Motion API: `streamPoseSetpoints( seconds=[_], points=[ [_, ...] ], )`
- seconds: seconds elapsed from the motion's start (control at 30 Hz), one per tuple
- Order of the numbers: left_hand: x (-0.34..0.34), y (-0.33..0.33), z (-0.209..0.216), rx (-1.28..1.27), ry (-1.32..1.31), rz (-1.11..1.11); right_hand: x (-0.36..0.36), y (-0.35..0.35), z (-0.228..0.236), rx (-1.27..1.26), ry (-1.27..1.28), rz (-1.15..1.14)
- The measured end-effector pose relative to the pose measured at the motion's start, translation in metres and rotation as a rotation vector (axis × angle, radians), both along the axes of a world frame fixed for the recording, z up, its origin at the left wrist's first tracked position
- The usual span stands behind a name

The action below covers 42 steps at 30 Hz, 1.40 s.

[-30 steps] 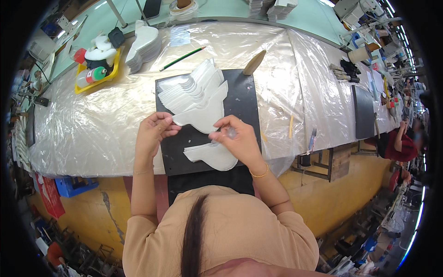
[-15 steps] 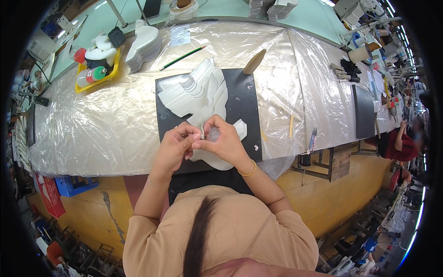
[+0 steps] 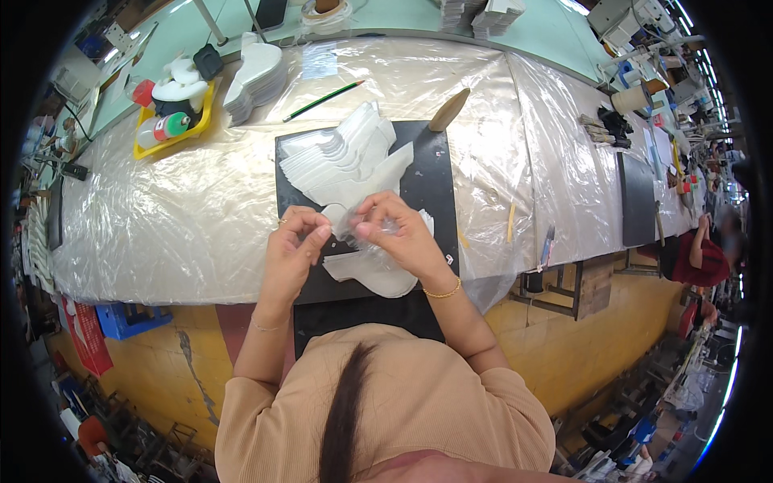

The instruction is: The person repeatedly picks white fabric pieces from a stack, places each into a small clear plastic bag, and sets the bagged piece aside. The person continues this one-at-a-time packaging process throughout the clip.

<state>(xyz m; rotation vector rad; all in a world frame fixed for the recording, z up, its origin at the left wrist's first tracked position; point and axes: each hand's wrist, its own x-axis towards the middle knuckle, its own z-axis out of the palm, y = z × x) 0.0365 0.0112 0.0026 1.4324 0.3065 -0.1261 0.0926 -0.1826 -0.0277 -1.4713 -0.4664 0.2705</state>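
Over a black board (image 3: 427, 173) I work on a white, curved cut piece (image 3: 333, 214). My left hand (image 3: 295, 245) pinches its edge between thumb and forefinger. Close by, my right hand (image 3: 400, 241) is closed on a crumpled clear film (image 3: 349, 226), blurred, which partly hides the piece. Beyond my hands lies a fanned stack of white cut pieces (image 3: 326, 165). More white pieces (image 3: 377, 274) lie under and below my right hand, partly covered by it.
A wooden-handled tool (image 3: 448, 110) rests at the board's far right corner. Left of it are a green pencil (image 3: 324, 101), another white stack (image 3: 254, 80) and a yellow tray (image 3: 173, 145) with bottles. A cutter (image 3: 547, 245) lies near the right front edge. Clear plastic (image 3: 161, 233) covers the table.
My hands have drawn apart, and the clear film now stretches from my right fingers. The white piece shows more between them. The view has shifted slightly.
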Motion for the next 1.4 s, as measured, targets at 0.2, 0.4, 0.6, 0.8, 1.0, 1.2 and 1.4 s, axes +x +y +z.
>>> streamPoseSetpoints(
  seconds=[0.2, 0.4, 0.6, 0.8, 1.0, 1.2, 1.4],
  points=[
    [-0.002, -0.008, -0.005, -0.188, -0.041, -0.056, -0.006, -0.006, 0.017, -0.064, 0.439, 0.045],
    [-0.006, -0.023, -0.011, -0.132, -0.110, -0.128, -0.019, 0.004, 0.017, -0.183, 0.214, -0.012],
    [-0.006, -0.021, -0.011, -0.130, -0.074, -0.148, -0.013, -0.012, 0.012, -0.073, 0.357, 0.088],
    [-0.006, -0.020, -0.009, -0.194, -0.070, -0.127, -0.010, -0.020, 0.016, 0.055, 0.331, 0.028],
    [-0.007, -0.030, -0.010, 0.004, -0.171, -0.168, -0.025, -0.015, 0.032, -0.292, 0.230, 0.022],
    [-0.009, -0.031, -0.010, -0.069, -0.145, -0.236, -0.018, -0.025, 0.027, -0.156, 0.368, 0.108],
    [-0.005, -0.028, -0.008, -0.373, -0.071, -0.170, -0.013, -0.031, 0.022, -0.051, -0.013, -0.018]
  ],
)
